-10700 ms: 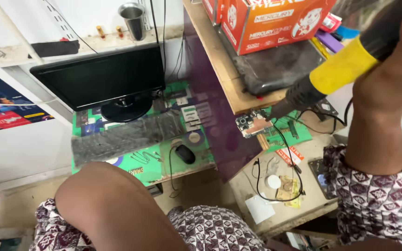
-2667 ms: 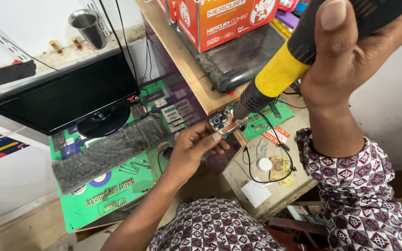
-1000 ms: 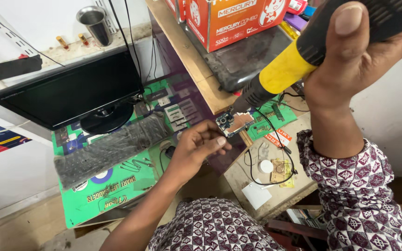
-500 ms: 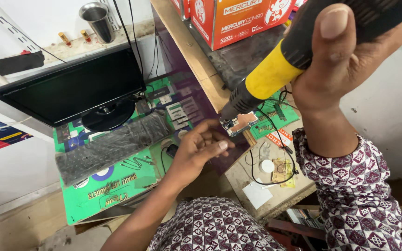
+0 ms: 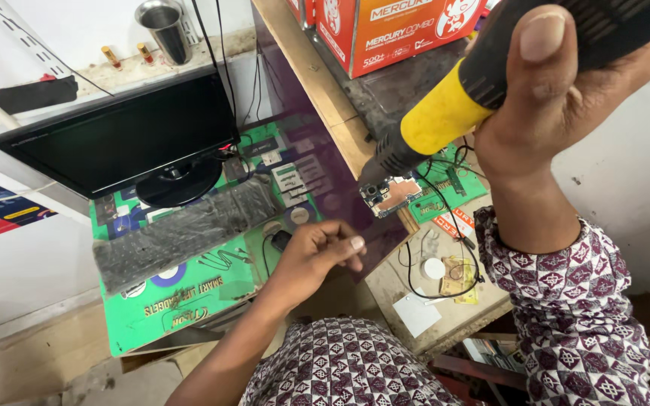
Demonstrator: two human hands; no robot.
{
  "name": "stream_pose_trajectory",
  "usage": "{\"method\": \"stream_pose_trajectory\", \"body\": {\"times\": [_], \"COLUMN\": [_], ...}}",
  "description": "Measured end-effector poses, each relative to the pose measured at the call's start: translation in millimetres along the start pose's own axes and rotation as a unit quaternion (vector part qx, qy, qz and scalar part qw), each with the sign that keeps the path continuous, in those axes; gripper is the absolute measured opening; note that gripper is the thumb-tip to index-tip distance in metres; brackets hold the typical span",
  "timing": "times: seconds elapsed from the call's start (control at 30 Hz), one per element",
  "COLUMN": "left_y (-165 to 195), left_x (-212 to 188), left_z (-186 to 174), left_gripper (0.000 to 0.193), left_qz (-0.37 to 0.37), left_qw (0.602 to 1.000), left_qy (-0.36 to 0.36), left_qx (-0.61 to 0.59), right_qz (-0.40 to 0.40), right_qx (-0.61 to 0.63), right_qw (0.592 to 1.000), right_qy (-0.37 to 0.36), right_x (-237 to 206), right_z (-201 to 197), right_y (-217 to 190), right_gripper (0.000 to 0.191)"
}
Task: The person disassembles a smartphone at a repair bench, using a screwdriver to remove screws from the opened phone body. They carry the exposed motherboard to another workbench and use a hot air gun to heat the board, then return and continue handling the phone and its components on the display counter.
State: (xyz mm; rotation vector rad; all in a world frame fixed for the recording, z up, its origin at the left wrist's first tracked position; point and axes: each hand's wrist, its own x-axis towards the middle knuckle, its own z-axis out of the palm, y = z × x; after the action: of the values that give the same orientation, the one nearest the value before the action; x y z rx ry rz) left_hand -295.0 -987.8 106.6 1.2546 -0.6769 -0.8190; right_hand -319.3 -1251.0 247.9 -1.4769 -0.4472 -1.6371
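The right hand [image 5: 558,98] grips a yellow-and-black heat gun [image 5: 483,90], nozzle angled down just above a small circuit board [image 5: 390,195] at the bench [image 5: 385,278] edge. The left hand [image 5: 317,252], fingers loosely curled and seemingly holding nothing, hovers near the board, beside a green mat [image 5: 189,301] and keyboard [image 5: 182,233].

A black monitor [image 5: 126,139] is standing on a green mat [image 5: 189,289], with a wrapped keyboard [image 5: 182,233] lying just in front of it. A steel cup [image 5: 163,26] is sitting on the ledge behind, and an orange box [image 5: 400,30] is resting on the shelf [image 5: 306,83].
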Motion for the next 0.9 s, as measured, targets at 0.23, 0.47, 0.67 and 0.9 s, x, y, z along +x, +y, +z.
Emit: {"method": "stream_pose_trajectory", "body": {"times": [0.23,0.47,0.67,0.9], "left_y": [-15.5,-15.8,-8.7,-2.9], "left_x": [-3.9,-6.7,-8.2,-9.4], "left_z": [-4.2,-5.5,-6.3,-5.6], "left_gripper": [0.022,0.017,0.014,0.012], "left_qz": [0.015,0.012,0.005,0.009], "left_qw": [0.998,0.998,0.999,0.999], "left_qy": [-0.02,-0.028,-0.026,-0.02], "left_qx": [-0.051,-0.06,-0.043,-0.035], "right_qz": [-0.002,-0.005,-0.003,-0.014], "right_qx": [-0.019,-0.037,-0.048,-0.046], "right_qw": [1.0,0.999,0.998,0.998], "right_qy": [-0.011,-0.02,-0.035,-0.036], "right_x": [1.2,4.1,7.9,8.7], "right_z": [1.7,7.3,11.7,11.6], "right_y": [-1.6,-6.0,-13.2,-14.5], "right_gripper": [0.048,0.046,0.044,0.046]}}
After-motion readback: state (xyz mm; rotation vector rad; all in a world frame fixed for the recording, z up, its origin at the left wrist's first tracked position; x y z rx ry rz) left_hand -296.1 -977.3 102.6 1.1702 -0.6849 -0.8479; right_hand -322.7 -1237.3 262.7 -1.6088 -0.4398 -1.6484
